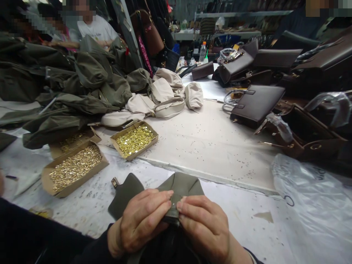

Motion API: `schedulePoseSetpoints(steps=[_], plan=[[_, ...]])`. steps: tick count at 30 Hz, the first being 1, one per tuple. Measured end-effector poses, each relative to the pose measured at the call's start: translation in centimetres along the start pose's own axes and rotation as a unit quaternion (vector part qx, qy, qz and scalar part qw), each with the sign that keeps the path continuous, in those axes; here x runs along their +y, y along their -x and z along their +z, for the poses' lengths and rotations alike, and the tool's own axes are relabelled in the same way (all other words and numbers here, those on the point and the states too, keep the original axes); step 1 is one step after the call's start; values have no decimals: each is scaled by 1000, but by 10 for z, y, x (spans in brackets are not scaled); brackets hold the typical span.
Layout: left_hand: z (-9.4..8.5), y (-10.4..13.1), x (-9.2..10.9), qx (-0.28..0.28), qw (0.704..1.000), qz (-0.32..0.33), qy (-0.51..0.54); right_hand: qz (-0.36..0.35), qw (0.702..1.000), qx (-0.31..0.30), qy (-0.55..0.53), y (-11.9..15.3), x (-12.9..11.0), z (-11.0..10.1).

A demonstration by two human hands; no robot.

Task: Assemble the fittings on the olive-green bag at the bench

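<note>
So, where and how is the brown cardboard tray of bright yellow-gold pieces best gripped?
Probably both short end walls of the tray, from the near side: it is open and well filled, so wants keeping level, and a cream fabric bag crowds behind.

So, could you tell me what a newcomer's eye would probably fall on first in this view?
Probably the two shallow boxes left of centre, one heaped with bright gold pieces, the other, nearer box with duller, coppery ones. Next might come the left hand and right hand, gripping an olive piece at the front edge. Behind, cream pouches stand out pale between the olive heap at left and dark brown handbags at right.
</note>
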State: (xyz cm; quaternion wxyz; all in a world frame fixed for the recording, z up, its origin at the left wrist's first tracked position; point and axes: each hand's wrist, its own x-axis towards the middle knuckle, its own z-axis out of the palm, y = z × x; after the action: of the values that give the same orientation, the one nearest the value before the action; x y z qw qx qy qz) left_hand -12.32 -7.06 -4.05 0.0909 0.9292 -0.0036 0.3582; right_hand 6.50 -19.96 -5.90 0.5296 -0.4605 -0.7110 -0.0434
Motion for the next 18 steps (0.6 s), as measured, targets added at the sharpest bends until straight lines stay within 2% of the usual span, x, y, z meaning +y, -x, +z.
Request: schedulePoseSetpoints(steps=[5,10,18], plan=[[0,4,0,-10,1000,-18,-17,20,999,-19,-20,-2,-1,-2],[3,6,-6,9,999,26,-18,14,1000,-20,-12,0,-1,-1],[-1,2,-1,-35,999,0,-9,-15,999,-40,32,-12,-6,-10]])
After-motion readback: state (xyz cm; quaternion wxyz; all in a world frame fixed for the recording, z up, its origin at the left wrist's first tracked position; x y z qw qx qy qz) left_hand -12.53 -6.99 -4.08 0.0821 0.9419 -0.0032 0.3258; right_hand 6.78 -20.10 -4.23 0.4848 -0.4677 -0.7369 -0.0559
